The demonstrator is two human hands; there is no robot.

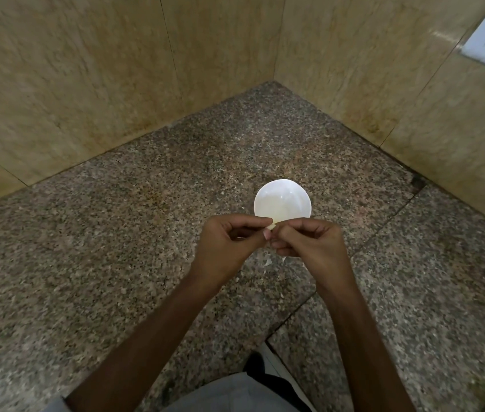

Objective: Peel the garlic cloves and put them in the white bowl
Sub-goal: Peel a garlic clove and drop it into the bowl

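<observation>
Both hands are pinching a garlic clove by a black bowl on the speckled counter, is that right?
Not quite. The head view shows the bowl is white, not black. The rest stands: the left hand and right hand both pinch the garlic clove by it, over the speckled counter.

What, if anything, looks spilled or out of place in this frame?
Only a few pale peel scraps lie scattered on the granite counter below the left hand and right hand, which pinch a garlic clove. The white bowl sits upright.
</observation>
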